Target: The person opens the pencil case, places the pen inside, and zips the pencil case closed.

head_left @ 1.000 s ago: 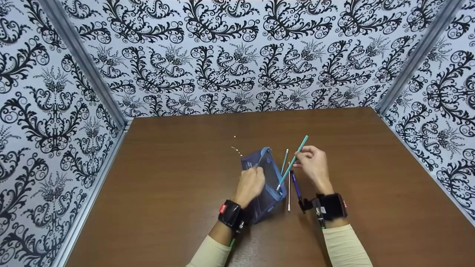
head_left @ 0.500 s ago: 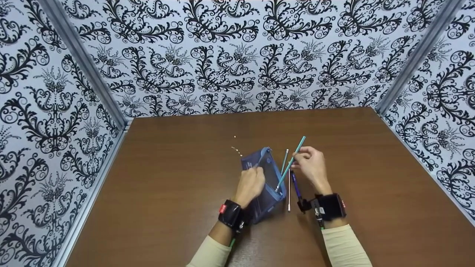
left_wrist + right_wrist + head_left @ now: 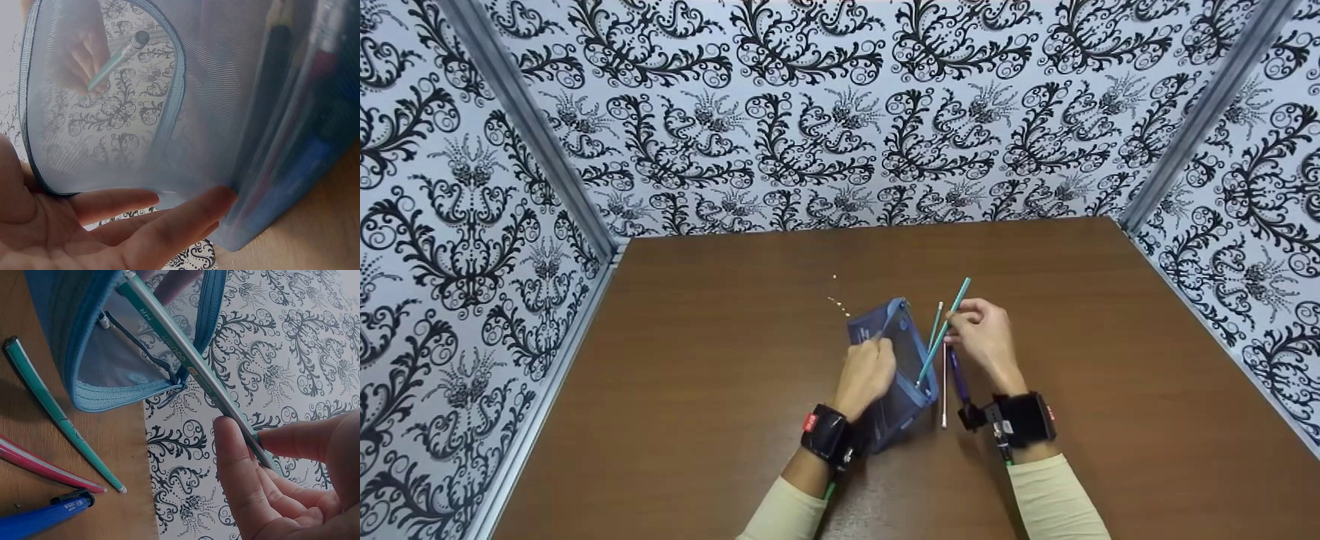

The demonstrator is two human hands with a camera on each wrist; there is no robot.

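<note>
A translucent blue mesh pencil case (image 3: 877, 326) stands tilted on the table with its zip mouth open to the right. My left hand (image 3: 866, 375) grips its upper edge. Pencils (image 3: 270, 95) show through the mesh inside, in the left wrist view. Between thumb and fingers my right hand (image 3: 988, 334) pinches a green pencil (image 3: 185, 363), slanted, with its eraser end just within the mouth. Right of the case lie a second green pencil (image 3: 50, 405), a red pencil (image 3: 48, 467) and a blue pen (image 3: 39, 520).
The brown wooden table (image 3: 720, 360) is bordered by patterned walls (image 3: 810, 112) at the back and sides. Small bright specks (image 3: 840, 304) show on the table behind the case.
My right hand has shifted slightly left and down, carrying the green pencil a little further into the mouth of the case. The left hand and the case hold still.
</note>
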